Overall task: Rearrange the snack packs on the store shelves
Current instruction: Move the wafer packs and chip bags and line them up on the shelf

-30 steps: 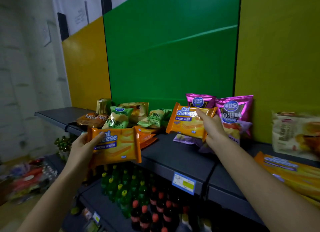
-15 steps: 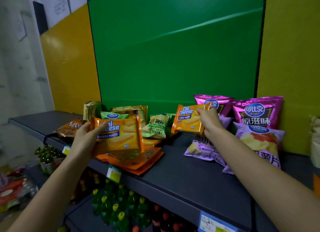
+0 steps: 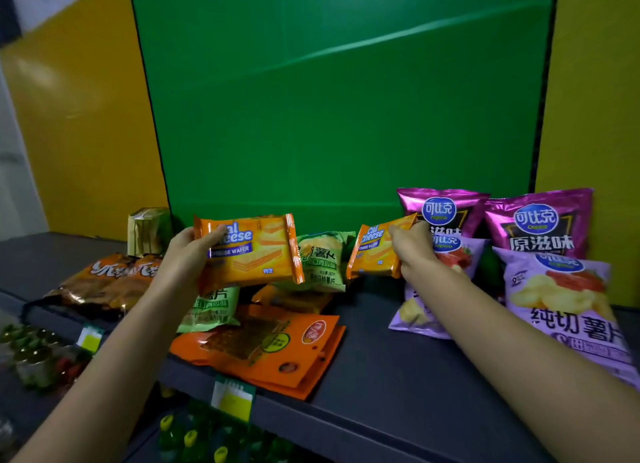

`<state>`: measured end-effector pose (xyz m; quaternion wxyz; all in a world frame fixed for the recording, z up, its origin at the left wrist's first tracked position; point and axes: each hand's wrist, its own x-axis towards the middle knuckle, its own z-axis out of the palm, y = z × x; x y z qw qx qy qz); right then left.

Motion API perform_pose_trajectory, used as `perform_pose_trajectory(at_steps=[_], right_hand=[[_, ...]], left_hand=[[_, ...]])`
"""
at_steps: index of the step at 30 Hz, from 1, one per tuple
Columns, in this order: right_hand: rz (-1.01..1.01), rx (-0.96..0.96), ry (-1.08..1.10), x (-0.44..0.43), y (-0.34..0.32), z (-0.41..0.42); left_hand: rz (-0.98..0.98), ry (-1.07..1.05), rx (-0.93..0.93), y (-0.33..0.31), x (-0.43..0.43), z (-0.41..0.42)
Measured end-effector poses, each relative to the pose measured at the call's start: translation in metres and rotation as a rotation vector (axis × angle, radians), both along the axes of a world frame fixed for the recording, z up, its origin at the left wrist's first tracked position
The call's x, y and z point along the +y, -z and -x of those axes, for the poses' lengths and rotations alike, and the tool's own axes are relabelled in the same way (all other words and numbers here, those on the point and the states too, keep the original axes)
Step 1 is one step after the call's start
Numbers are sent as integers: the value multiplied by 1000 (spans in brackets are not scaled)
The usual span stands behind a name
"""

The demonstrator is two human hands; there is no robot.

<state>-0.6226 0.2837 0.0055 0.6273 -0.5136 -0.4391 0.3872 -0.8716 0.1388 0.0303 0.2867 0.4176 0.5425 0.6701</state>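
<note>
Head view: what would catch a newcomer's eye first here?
Two orange wafer packs held above the shelf: one in the left hand, one in the right hand. Behind them stands a big green panel, and shiny pink chip bags lean against the back on the right.

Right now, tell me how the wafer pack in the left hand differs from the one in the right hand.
The left wafer pack faces the camera nearly square-on and looks larger; the right wafer pack is turned at an angle, farther back, and looks smaller. The left hand grips its pack by the left edge; the right hand pinches its pack at the upper right corner. Both are orange Cal Cheese wafer packs held above the shelf.
</note>
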Motion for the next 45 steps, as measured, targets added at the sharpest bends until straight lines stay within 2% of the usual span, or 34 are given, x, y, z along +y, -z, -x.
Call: perform_pose_trajectory(at_steps=[9, 20, 25, 30, 35, 37, 40, 43, 45], right_hand=[[110, 34, 126, 20, -5, 31], [196, -83, 91, 41, 1, 56], [264, -115, -2, 50, 14, 73], [285, -224, -23, 62, 29, 83], [337, -679, 97, 56, 25, 89], [236, -758, 131, 44, 13, 92], [56, -720, -34, 30, 2, 108], [135, -635, -321, 23, 5, 136], [169, -546, -381, 20, 10, 147]], left_hand=[[44, 192, 33, -27, 53, 30], [78, 371, 0, -35, 89, 48], [61, 391, -25, -37, 97, 47], [18, 420, -45, -37, 101, 49], [9, 421, -34, -36, 104, 50], [4, 417, -32, -36, 104, 51], [5, 420, -47, -35, 104, 51], [-3, 390, -53, -34, 104, 54], [-13, 359, -68, -34, 102, 59]])
